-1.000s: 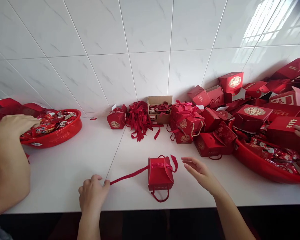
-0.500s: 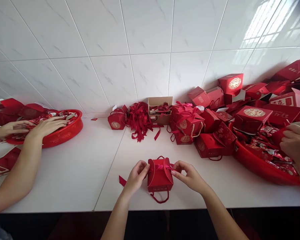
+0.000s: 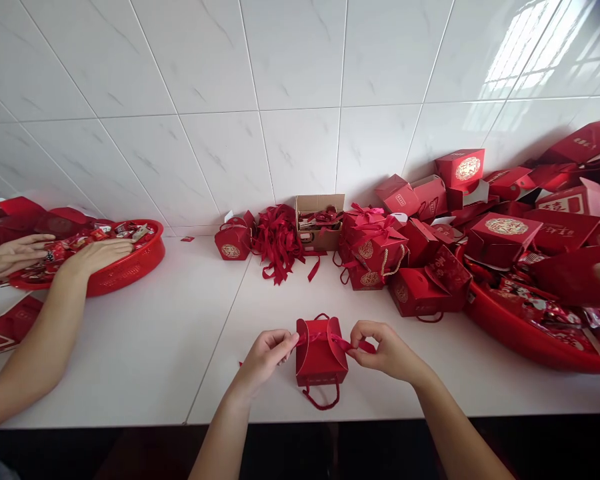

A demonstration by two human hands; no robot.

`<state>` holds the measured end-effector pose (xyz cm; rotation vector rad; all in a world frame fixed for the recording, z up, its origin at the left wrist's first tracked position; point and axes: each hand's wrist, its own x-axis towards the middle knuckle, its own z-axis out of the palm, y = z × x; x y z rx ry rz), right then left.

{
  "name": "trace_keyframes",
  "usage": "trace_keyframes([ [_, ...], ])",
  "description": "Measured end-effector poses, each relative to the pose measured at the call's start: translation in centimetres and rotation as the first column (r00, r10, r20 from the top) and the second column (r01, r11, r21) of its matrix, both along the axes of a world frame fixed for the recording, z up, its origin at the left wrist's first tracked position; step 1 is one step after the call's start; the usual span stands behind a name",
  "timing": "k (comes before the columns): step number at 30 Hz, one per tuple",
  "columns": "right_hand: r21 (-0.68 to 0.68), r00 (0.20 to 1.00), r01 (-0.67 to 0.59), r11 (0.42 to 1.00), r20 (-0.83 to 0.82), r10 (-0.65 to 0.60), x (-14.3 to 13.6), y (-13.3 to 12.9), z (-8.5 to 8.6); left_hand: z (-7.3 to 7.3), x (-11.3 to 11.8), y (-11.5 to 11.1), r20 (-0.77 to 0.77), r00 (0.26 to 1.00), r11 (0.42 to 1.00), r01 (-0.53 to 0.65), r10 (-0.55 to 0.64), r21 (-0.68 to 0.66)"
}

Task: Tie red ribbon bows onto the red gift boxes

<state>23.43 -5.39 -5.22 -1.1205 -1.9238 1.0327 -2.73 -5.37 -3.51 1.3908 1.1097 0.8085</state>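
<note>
Head cam, lower centre: left hand (image 3: 265, 360), right hand (image 3: 386, 352) pinch satiny red ribbon (image 3: 321, 335) over red cardboard box (image 3: 321, 364); probably tying, wants snugging.

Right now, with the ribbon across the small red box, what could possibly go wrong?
1. The left grip and right grip pinch the ribbon on opposite sides, so an uneven pull might slide the red box on the table.
2. Pulling hard could crease the box's curved flaps, where the ribbon crosses.
3. The cord handle at the near side might get snagged.
</note>
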Motion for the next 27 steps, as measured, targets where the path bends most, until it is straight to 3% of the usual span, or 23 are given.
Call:
trace_keyframes([
  [4, 0.277, 0.989, 0.133, 0.952, 0.021, -0.144, -0.1, -0.2, -0.7, 0.1, -0.2, 0.2, 0.018, 0.999, 0.999, -0.028, 0.029, -0.034],
  [8, 0.577, 0.963, 0.247, 0.778, -0.054, -0.266, -0.8, -0.4, -2.3, -0.8, -0.7, 0.5, 0.012, 0.999, 0.998, -0.044, 0.044, -0.054],
  [10, 0.619, 0.960, 0.253, 0.744, -0.064, -0.273, -1.2, -0.6, -3.3, -1.6, -0.9, 0.5, -0.002, 0.999, 0.996, -0.052, 0.052, -0.072],
  [15, 0.619, 0.968, 0.227, 0.752, -0.056, -0.246, -1.6, -1.2, -5.5, -3.5, -1.3, 0.2, -0.042, 0.996, 0.991, -0.086, 0.082, -0.104],
  [21, 0.627, 0.954, 0.279, 0.727, -0.093, -0.286, -2.0, -1.4, -6.9, -4.3, -1.2, -0.1, -0.129, 0.976, 0.984, -0.172, 0.178, 0.051],
  [23, 0.621, 0.933, 0.330, 0.711, -0.101, -0.345, -2.0, -1.7, -7.0, -4.3, -1.2, -0.5, -0.204, 0.904, 0.913, -0.323, 0.375, 0.249],
  [24, 0.603, 0.919, 0.360, 0.712, -0.099, -0.381, -2.0, -2.0, -7.0, -4.3, -1.3, -0.9, -0.233, 0.830, 0.834, -0.404, 0.507, 0.375],
  [26, 0.516, 0.903, 0.403, 0.756, -0.087, -0.421, -1.9, -2.9, -6.9, -4.1, -1.5, -2.2, -0.242, 0.672, 0.672, -0.504, 0.700, 0.543],
  [27, 0.433, 0.907, 0.406, 0.805, -0.082, -0.414, -1.9, -3.5, -6.8, -3.8, -1.5, -3.0, -0.242, 0.640, 0.645, -0.524, 0.729, 0.556],
])
